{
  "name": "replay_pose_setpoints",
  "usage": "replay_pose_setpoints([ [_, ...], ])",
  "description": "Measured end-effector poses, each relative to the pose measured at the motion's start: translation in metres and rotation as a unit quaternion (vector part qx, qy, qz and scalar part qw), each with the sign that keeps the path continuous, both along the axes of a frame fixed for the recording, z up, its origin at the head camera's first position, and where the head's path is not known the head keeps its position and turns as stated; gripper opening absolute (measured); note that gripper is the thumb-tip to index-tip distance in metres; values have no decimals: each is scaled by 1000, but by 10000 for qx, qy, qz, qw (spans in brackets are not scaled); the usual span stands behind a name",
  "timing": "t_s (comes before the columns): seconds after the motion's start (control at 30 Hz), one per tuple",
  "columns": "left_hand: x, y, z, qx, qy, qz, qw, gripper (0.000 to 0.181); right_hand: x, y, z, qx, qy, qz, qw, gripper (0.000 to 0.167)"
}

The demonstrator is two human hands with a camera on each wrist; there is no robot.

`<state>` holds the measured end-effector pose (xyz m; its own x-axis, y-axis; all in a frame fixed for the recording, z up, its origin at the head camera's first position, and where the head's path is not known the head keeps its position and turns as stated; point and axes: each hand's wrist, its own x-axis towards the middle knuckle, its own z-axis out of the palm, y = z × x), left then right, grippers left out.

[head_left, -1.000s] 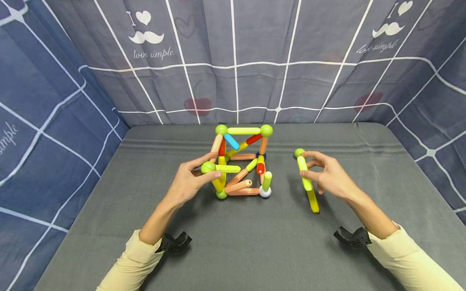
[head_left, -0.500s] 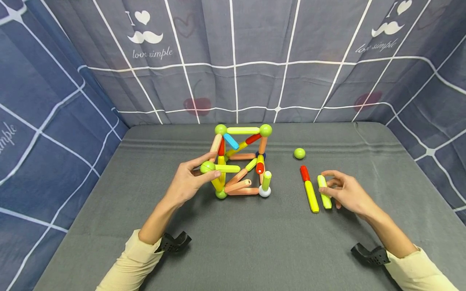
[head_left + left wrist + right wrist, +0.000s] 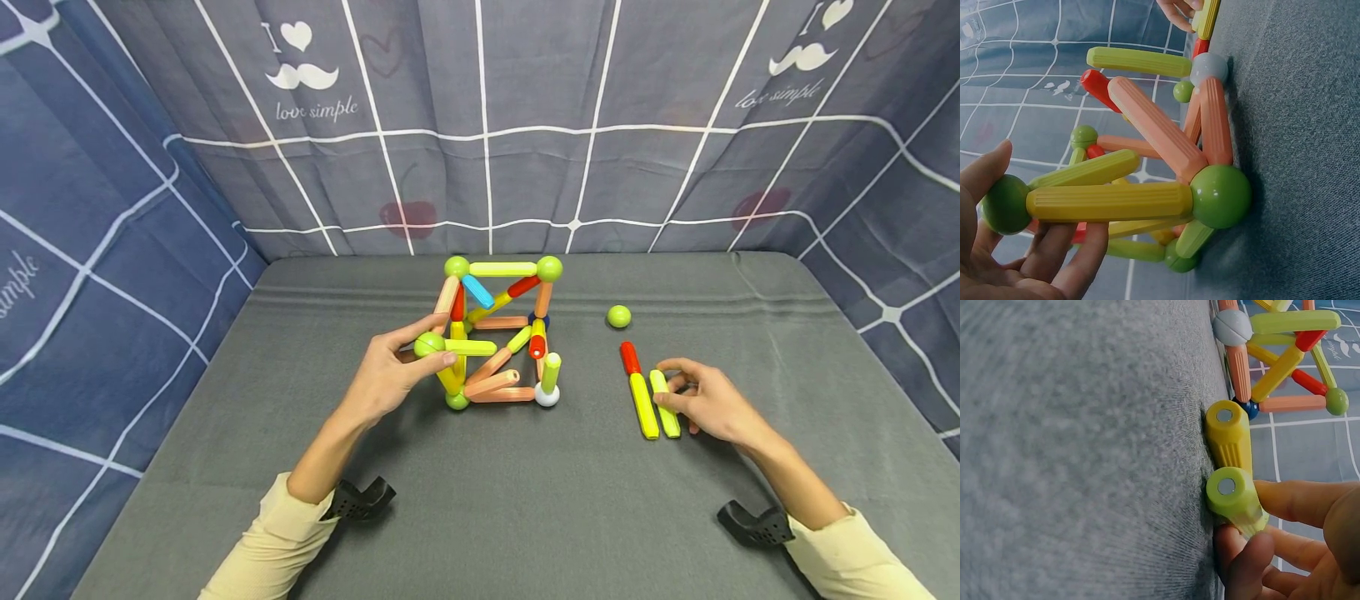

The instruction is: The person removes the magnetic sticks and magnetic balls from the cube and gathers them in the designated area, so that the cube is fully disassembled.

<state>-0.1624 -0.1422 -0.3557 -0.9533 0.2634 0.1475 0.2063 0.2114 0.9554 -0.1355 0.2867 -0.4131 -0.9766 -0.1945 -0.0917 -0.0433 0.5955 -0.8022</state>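
Note:
A frame of magnetic rods and balls stands on the grey cloth. My left hand (image 3: 393,367) grips the green ball (image 3: 1007,204) at its near left upper corner, from which a lime rod (image 3: 471,347) juts right and a yellow rod (image 3: 1110,202) runs down. My right hand (image 3: 712,402) pinches a lime magnetic rod (image 3: 664,403) between thumb and fingers, low against the cloth. Right beside it lies a yellow rod (image 3: 643,407), end to end with a red rod (image 3: 630,357). In the right wrist view, the lime rod's metal-tipped end (image 3: 1226,486) faces the camera.
A loose green ball (image 3: 618,317) lies behind the red rod. The frame has a white ball (image 3: 547,394) with an upright lime rod at its near right corner, and a short blue rod (image 3: 477,291) at the top left. A patterned curtain (image 3: 536,92) encloses the back and sides.
My right hand has moved right and nearer with the lime rod, leaving the green ball behind and uncovering the red rod, then shifted slightly left beside the yellow rod. My left hand stays put.

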Motion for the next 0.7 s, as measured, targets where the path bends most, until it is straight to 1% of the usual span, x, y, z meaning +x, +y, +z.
replay_pose_setpoints([
  [0.17, 0, 0, 0, -16, 22, 4, 10000, 55, 1, -2, 1, -57, -108, -25, 9999, 47],
  [0.7, -1, 0, 1, -110, -20, 58, 9999, 55, 4, -2, 3, -157, -162, 6, 9997, 47],
])
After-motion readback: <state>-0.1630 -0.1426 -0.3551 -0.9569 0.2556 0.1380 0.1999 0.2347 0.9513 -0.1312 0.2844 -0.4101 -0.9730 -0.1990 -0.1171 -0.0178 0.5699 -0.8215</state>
